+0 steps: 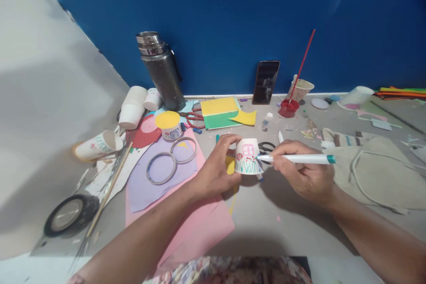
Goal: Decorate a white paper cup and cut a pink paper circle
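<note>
My left hand (pixel 218 164) is closed around the left side of a small white paper cup (pixel 248 156), held upside down just above the table. The cup carries a drawn pink window, red flowers and green and blue strokes along its wide rim. In my right hand (pixel 299 168) is a white marker (pixel 299 158) with a green end, gripped like a pen. Its tip meets or nearly meets the cup's right side. Behind the cup lie black scissors handles (pixel 266 146), partly hidden.
Pink paper (pixel 206 217), purple paper (pixel 136 191), and tape rings (pixel 161 168) lie left. A steel thermos (pixel 163 75) and a phone (pixel 266 82) stand along the blue wall. A red paint pot (pixel 288 108) with a stick is behind; a cloth bag (pixel 382 173) lies right.
</note>
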The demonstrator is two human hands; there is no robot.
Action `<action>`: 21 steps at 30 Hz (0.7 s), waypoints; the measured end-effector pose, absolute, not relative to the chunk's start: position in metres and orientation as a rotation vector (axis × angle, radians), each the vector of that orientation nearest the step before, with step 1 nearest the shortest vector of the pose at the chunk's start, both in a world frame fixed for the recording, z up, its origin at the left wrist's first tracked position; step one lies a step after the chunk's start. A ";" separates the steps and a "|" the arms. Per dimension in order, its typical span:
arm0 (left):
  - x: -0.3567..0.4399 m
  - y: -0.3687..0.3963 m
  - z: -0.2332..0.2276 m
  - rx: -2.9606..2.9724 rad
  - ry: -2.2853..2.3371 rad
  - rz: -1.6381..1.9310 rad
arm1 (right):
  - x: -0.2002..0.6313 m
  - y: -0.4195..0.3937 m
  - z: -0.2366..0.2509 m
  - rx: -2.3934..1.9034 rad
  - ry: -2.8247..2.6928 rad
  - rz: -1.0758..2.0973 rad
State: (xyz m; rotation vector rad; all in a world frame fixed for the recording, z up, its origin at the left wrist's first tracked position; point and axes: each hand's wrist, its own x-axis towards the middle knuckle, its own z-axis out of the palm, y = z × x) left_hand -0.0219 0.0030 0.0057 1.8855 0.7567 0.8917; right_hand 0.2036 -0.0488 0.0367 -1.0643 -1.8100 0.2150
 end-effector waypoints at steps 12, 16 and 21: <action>-0.022 0.003 0.005 1.878 0.749 0.897 | 0.204 -0.049 0.036 -1.046 -1.829 0.249; -0.022 0.003 0.005 1.884 0.752 0.897 | 0.206 -0.050 0.033 -1.048 -1.774 0.233; -0.022 0.003 0.005 1.883 0.752 0.896 | 0.207 -0.050 0.034 -1.078 -1.754 0.203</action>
